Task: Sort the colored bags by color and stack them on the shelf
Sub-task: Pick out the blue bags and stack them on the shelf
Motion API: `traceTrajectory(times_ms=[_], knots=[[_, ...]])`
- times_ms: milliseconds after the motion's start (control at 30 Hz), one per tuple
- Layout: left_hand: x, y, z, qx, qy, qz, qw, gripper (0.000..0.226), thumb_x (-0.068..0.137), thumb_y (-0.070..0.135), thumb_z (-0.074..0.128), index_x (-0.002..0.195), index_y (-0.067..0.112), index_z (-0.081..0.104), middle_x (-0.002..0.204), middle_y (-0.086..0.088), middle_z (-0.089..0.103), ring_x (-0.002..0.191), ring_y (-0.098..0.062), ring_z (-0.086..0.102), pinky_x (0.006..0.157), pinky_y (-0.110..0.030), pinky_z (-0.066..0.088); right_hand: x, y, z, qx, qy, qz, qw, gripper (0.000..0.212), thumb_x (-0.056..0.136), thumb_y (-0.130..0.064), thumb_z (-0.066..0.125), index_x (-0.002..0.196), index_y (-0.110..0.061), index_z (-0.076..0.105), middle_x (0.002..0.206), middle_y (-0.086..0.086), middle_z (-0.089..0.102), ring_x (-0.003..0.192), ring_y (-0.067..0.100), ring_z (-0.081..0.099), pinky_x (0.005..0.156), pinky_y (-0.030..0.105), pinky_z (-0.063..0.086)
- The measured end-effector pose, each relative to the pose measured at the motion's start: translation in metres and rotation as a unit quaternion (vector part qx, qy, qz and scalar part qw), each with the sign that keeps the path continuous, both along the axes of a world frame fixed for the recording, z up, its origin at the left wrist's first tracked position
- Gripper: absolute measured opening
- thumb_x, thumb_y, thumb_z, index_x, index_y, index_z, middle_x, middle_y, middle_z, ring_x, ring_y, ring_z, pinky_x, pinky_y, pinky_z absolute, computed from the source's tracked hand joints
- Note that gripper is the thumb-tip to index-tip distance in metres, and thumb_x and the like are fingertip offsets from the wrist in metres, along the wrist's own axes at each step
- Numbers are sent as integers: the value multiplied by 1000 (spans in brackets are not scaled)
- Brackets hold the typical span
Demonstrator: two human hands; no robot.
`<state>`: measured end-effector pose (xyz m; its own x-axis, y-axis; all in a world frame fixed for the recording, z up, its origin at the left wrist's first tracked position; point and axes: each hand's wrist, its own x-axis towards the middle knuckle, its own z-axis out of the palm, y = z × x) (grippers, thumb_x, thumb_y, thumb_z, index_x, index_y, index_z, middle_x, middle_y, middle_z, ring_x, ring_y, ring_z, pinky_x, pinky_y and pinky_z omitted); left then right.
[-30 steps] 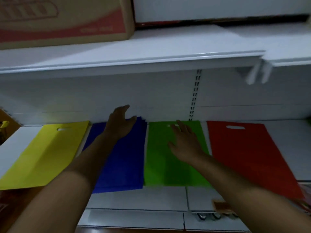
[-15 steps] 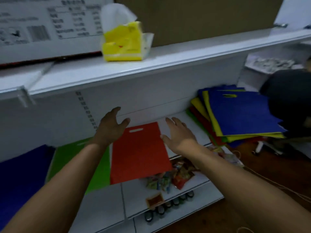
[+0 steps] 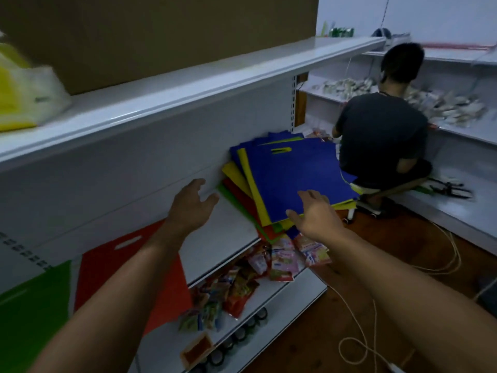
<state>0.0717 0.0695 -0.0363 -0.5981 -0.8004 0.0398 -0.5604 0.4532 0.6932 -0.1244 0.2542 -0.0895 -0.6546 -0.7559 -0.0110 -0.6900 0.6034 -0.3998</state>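
White shelf [image 3: 231, 238] runs left to right. Green bag [image 3: 32, 305] and red bag [image 3: 113, 267] lie flat, left of and nearer than the left hand [image 3: 192, 204]; fingers released, hovering, grasping nothing. Right hand [image 3: 314, 216], fingers spread and loose, rests at near edge of mixed bag pile [image 3: 293, 179], blue on top.

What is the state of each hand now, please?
Left hand: open, holding nothing.
Right hand: open, fingers at the blue bag, no grip visible.
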Motion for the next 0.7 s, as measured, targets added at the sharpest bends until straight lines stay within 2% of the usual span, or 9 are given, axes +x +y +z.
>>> traceTrajectory(times_ms=[133,233,333,500,600,700], knots=[[-75,-5,-15,11,-34,0,999,60,93,38,57,145,14,38,148,-8,41,130,-25,45,104,-32,34,-75,-15,-11,40,-35,-12,999,71,98,-52,45,153,-17,18,161,9,10,148,30,8,116,49,26],[-126,-12,-27,17,-59,6,998,60,93,40,57,144,14,39,147,-9,42,130,-25,44,99,-29,35,-125,-27,-14,49,-46,-19,998,73,98,-52,45,154,-18,14,162,10,5,149,32,4,118,49,21],[-162,-19,-36,31,-60,19,998,53,94,39,56,139,15,43,141,-6,48,119,-20,50,89,-26,38,-161,-37,-22,57,-45,-14,997,74,97,-53,45,154,-17,13,162,14,3,148,36,1,118,51,18],[-193,-42,-58,100,-66,42,992,72,88,49,60,147,17,33,148,-6,41,129,-27,46,105,-44,42,-195,-56,-36,115,-45,-14,992,79,97,-58,41,155,-15,7,160,20,2,148,39,0,118,51,14],[-200,-51,-71,164,-59,59,983,85,85,55,60,152,19,21,154,-3,31,135,-28,40,108,-48,39,-195,-61,-45,116,-37,5,993,80,97,-60,36,155,-15,5,160,21,4,148,37,1,121,48,12],[-206,-57,-78,173,-17,89,981,74,90,44,60,149,16,25,150,-3,38,130,-27,45,106,-47,42,-190,-63,-47,98,-10,27,995,79,97,-58,36,155,-14,5,160,20,8,149,35,3,120,46,10]])
